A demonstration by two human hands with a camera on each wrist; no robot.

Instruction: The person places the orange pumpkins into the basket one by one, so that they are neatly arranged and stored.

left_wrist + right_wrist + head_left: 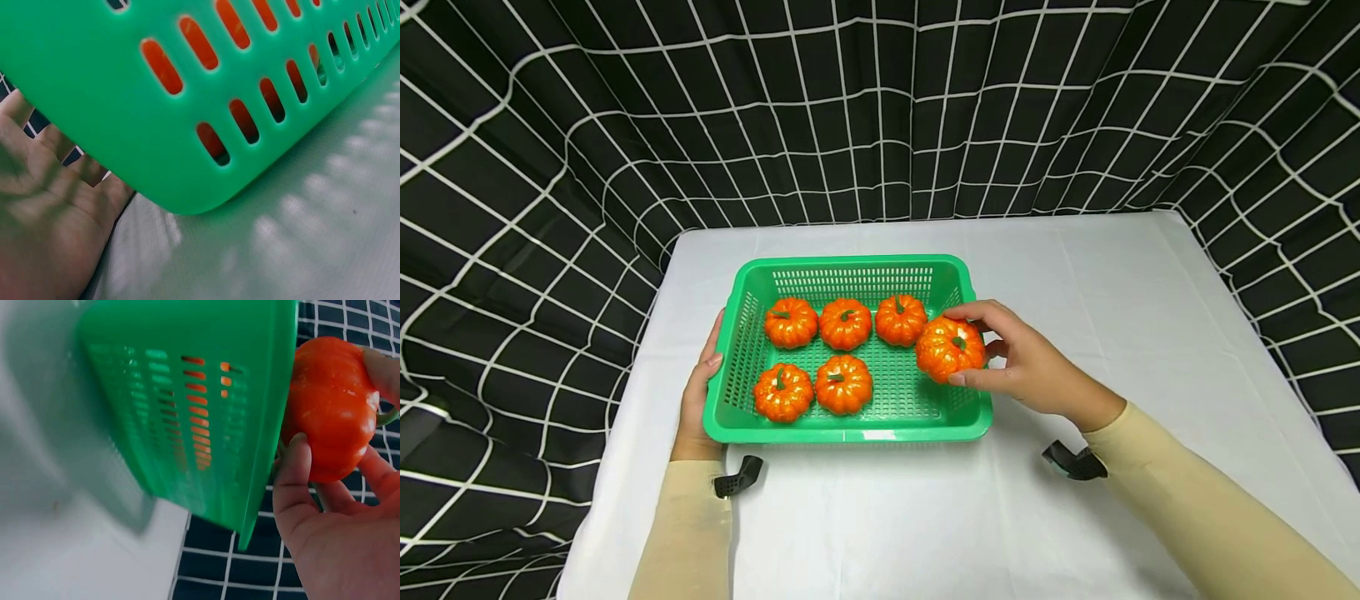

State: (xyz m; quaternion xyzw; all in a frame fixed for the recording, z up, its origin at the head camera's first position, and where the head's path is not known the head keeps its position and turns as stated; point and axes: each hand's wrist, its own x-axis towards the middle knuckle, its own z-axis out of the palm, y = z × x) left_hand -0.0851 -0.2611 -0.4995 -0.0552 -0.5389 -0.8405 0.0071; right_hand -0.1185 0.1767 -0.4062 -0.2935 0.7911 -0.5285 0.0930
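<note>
My right hand [1022, 358] grips an orange pumpkin [949, 350] with a green stem, thumb on its near side and fingers on the far side. This pumpkin is up at rim height over the right end of a green plastic basket [895, 434]; in the right wrist view the same pumpkin [331, 406] shows just past the basket's edge. My left hand [697, 400] holds the basket's left side, thumb on the rim. In the left wrist view, part of the left hand [50, 206] is behind the basket wall [94, 112]. Several similar pumpkins [846, 323] lie inside in two rows.
The basket stands on a table with a white cloth [1112, 292]. Black curtains with a white grid [880, 108] hang behind and along both sides. A small black device [1075, 461] sits at the right wrist, another black device [739, 477] at the left.
</note>
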